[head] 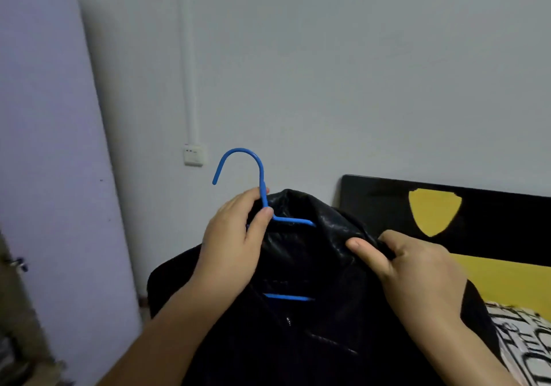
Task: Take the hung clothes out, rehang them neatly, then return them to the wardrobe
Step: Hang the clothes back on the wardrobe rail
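A black leather jacket (313, 335) hangs on a blue hanger (262, 176) in front of me. My left hand (235, 242) grips the hanger's neck just below the hook, thumb and fingers curled round it. My right hand (417, 269) pinches the jacket's collar and shoulder on the right side. The hanger's lower bar shows inside the open collar; its arms are hidden under the leather.
A black and yellow headboard (447, 206) stands at the right, with printed bedding (527, 344) below it. On the pale wall are a socket (193, 155) and a cable duct (189, 57). A lilac panel (53, 147) fills the left.
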A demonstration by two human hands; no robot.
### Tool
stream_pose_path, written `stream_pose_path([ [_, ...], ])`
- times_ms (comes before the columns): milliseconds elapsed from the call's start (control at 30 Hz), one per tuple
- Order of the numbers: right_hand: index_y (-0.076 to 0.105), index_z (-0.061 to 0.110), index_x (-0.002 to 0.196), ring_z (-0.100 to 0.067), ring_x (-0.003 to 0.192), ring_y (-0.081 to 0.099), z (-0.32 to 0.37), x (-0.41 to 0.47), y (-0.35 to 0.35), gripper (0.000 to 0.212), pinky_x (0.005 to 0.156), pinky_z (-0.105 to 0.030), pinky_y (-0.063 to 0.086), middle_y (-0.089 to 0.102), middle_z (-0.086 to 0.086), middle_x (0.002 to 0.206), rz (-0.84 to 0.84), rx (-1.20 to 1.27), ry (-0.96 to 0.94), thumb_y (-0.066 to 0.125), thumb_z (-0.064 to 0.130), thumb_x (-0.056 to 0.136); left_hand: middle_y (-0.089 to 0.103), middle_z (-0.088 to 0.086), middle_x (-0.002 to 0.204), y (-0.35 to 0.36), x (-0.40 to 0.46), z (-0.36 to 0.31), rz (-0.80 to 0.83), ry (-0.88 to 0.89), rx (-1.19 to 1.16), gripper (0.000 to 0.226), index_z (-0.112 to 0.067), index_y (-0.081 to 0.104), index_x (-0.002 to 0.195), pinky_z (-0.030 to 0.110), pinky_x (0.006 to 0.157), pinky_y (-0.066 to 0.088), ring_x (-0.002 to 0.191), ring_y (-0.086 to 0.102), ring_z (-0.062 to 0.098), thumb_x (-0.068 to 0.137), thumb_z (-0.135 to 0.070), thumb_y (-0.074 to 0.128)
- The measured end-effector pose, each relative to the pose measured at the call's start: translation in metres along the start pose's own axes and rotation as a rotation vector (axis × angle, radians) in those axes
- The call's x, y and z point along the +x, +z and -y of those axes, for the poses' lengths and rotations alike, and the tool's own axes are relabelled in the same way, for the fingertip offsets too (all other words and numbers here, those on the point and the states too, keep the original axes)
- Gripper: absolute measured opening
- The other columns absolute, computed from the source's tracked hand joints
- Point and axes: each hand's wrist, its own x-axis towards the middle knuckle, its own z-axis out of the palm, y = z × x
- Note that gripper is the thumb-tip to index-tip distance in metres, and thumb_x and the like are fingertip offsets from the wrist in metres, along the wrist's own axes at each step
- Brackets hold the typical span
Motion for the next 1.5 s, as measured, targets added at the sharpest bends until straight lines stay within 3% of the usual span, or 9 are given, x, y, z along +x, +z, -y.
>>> stream_pose_path([
  [167, 0.032, 0.018, 0.044, -0.014, 0.037, 0.032, 0.052, -0.015, 0.023, 0.061, 0.040, -0.018, 0.015, 0.027, 0.010, 0.035, 0.187, 0.114, -0.087, 0.031, 0.075, 0.066, 0.052, -0.005, 0.057, -0.061, -0.021, 0.018, -0.234, -0.218, 0.034, 0.026, -0.026, 0.057, 0.066, 0.011, 0.052, 0.035, 0.053, 0.042, 0.005, 0.090, -0.019, 0.054],
  [400, 0.041, 0.016, 0.057, -0.011, 0.051, 0.044, 0.136, -0.010, 0.054, 0.067, 0.047, -0.026, 0.030, 0.044, 0.003, 0.048, 0.553, 0.367, -0.332, 0.016, 0.078, 0.064, 0.065, 0.014, 0.073, -0.161, -0.035, 0.043, -0.409, -0.338, 0.167, 0.025, -0.019, 0.063, 0.067, 0.012, 0.053, 0.036, 0.064, 0.051, 0.014, 0.089, -0.014, 0.055],
  [500, 0.046, 0.015, 0.064, -0.006, 0.055, 0.042, 0.168, 0.001, 0.068, 0.040, 0.058, -0.023, 0.036, 0.045, 0.007, 0.056, 0.897, 0.672, -0.389, 0.044, 0.045, 0.090, 0.062, 0.016, 0.071, -0.206, -0.038, 0.059, -0.453, -0.374, 0.213, 0.024, -0.013, 0.063, 0.067, 0.018, 0.056, 0.037, 0.064, 0.049, 0.015, 0.089, -0.014, 0.055],
  [667, 0.048, 0.014, 0.070, -0.011, 0.058, 0.033, 0.242, 0.001, 0.098, 0.024, 0.055, -0.024, 0.028, 0.038, 0.002, 0.063, 1.289, 0.942, -0.484, 0.055, 0.014, 0.092, 0.065, 0.011, 0.073, -0.280, -0.034, 0.090, -0.457, -0.380, 0.308, 0.027, -0.017, 0.063, 0.062, 0.021, 0.062, 0.040, 0.068, 0.055, 0.015, 0.088, -0.013, 0.056],
  [867, 0.051, 0.015, 0.069, -0.007, 0.050, 0.037, 0.335, -0.016, 0.133, 0.025, 0.048, -0.017, 0.029, 0.045, 0.002, 0.058, 1.353, 1.189, -0.338, 0.052, 0.003, 0.090, 0.069, 0.009, 0.082, -0.359, -0.031, 0.129, -0.495, -0.383, 0.429, 0.017, -0.006, 0.069, 0.080, 0.034, 0.080, 0.046, 0.084, 0.063, 0.023, 0.088, -0.016, 0.058],
  [1067, 0.048, 0.001, 0.067, -0.007, 0.041, 0.039, 0.418, -0.021, 0.171, 0.024, 0.043, -0.016, 0.030, 0.046, -0.001, 0.047, 1.417, 1.327, -0.243, 0.051, -0.010, 0.087, 0.058, 0.002, 0.124, -0.422, -0.056, 0.177, -0.520, -0.473, 0.672, 0.031, -0.013, 0.061, 0.119, 0.017, 0.099, 0.031, 0.118, 0.051, 0.015, 0.088, -0.015, 0.060],
  [1267, 0.049, 0.000, 0.062, -0.005, 0.032, 0.041, 0.499, -0.011, 0.223, 0.029, 0.036, -0.014, 0.033, 0.048, -0.003, 0.041, 1.510, 1.466, -0.192, 0.048, -0.012, 0.088, 0.057, 0.000, 0.115, -0.482, -0.091, 0.229, -0.566, -0.750, 0.749, 0.020, -0.018, 0.063, 0.108, 0.021, 0.095, 0.036, 0.113, 0.051, 0.014, 0.090, -0.015, 0.057],
  [1400, 0.057, -0.002, 0.071, -0.021, 0.060, 0.048, 0.546, -0.004, 0.265, 0.019, 0.062, -0.029, 0.039, 0.053, -0.014, 0.058, 1.509, 1.433, -0.330, 0.053, -0.005, 0.089, 0.056, -0.004, 0.112, -0.516, -0.094, 0.251, -0.682, -0.825, 0.775, 0.014, -0.027, 0.058, 0.097, 0.019, 0.088, 0.036, 0.105, 0.051, 0.009, 0.091, -0.015, 0.055],
  [1500, 0.060, -0.003, 0.074, -0.016, 0.059, 0.056, 0.585, 0.003, 0.286, 0.016, 0.060, -0.022, 0.044, 0.060, -0.012, 0.060, 1.564, 1.450, -0.390, 0.053, -0.004, 0.088, 0.057, -0.003, 0.112, -0.537, -0.095, 0.261, -0.766, -0.860, 0.797, 0.014, -0.027, 0.058, 0.098, 0.022, 0.092, 0.039, 0.108, 0.052, 0.009, 0.091, -0.016, 0.054],
])
